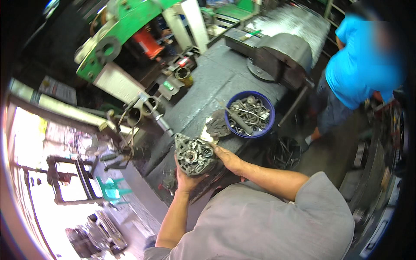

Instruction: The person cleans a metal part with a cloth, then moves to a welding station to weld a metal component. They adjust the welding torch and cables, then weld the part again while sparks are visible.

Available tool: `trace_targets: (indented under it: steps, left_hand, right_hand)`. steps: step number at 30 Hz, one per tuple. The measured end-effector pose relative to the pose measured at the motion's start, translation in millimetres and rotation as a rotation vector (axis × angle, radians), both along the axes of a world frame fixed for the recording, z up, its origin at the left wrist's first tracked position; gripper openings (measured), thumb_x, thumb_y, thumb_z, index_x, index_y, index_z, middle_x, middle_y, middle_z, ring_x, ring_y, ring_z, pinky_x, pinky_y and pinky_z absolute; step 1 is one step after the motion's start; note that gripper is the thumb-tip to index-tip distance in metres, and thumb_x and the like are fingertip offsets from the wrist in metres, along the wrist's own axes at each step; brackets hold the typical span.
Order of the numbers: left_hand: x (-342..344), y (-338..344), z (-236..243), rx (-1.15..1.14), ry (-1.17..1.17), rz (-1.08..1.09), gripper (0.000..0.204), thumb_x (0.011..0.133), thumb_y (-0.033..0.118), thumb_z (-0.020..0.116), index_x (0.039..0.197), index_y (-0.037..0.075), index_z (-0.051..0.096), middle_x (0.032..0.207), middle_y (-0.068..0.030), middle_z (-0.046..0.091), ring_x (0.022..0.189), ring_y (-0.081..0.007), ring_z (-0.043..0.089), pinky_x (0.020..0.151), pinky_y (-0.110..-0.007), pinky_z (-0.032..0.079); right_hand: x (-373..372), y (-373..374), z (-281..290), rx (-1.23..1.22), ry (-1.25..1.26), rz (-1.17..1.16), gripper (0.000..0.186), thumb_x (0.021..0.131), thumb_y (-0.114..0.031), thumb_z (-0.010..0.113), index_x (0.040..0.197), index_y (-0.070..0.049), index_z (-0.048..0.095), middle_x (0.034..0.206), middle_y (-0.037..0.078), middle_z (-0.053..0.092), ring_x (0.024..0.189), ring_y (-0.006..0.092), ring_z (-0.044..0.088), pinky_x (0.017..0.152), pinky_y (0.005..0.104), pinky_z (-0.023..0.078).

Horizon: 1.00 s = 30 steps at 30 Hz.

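Observation:
Over the near edge of the workbench I hold a round, bare-metal alternator (194, 158), its open face with cavities and bolt lugs turned up. My left hand (187, 181) is wrapped round its lower left side. My right hand (227, 159) grips the right side, thumb on the rim; its other fingers are mostly hidden. A dark crumpled rag (218, 127) lies just beyond my right hand. Beside the rag sits a blue basin (272, 122) full of small metal parts and a long-handled tool.
A large bench vise (281, 56) is fixed to the grey workbench (208, 82). A green and white press frame (125, 41) rises at the far left. A person in a blue shirt (359, 65) stands at the right. A dark container of metal rods (284, 152) is on the floor.

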State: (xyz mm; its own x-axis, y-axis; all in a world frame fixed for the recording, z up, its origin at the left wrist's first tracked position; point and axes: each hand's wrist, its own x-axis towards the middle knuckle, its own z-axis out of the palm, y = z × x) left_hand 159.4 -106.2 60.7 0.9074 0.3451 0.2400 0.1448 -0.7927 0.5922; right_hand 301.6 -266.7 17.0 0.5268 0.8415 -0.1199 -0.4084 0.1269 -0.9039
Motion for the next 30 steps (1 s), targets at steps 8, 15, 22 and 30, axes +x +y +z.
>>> trace_targets:
  steps: [8,15,22,30]
  left_hand:
    - [1,-20,24,-0.257,-0.258,-0.061,0.130,0.046,0.017,0.099,0.154,-0.001,0.029,0.143,-0.0157,0.052,0.135,-0.0317,0.049,0.119,-0.044,0.033]
    - [-1,-22,49,-0.530,-0.542,-0.470,0.100,0.080,0.051,0.085,0.150,-0.005,0.040,0.146,-0.0202,0.054,0.128,-0.0298,0.057,0.112,-0.047,0.045]
    - [44,-169,47,-0.084,-0.425,-0.933,0.090,0.093,0.077,0.049,0.130,-0.004,0.062,0.129,-0.0232,0.066,0.112,-0.0353,0.066,0.097,-0.051,0.053]
    - [39,-394,-29,0.165,0.394,-1.495,0.064,0.093,0.052,0.064,0.139,0.008,0.061,0.139,-0.0129,0.062,0.124,-0.0341,0.059,0.106,-0.052,0.047]
  right_hand:
    - [-15,-14,67,0.219,0.298,-0.183,0.067,0.107,-0.056,0.046,0.142,0.000,0.058,0.136,0.010,0.065,0.125,0.0179,0.058,0.111,0.0325,0.044]
    - [-63,-111,134,0.294,-0.492,-0.694,0.104,0.097,-0.078,0.042,0.156,0.007,0.035,0.127,0.021,0.059,0.130,0.0308,0.051,0.114,0.0387,0.035]
    - [-161,-218,142,1.027,0.501,-0.729,0.080,0.092,-0.075,0.057,0.143,-0.013,0.059,0.142,0.008,0.065,0.128,0.0265,0.060,0.113,0.0480,0.043]
    - [-273,-430,66,1.429,0.379,-1.104,0.062,0.101,-0.059,0.052,0.136,-0.009,0.063,0.141,0.009,0.065,0.126,0.0260,0.062,0.115,0.0468,0.043]
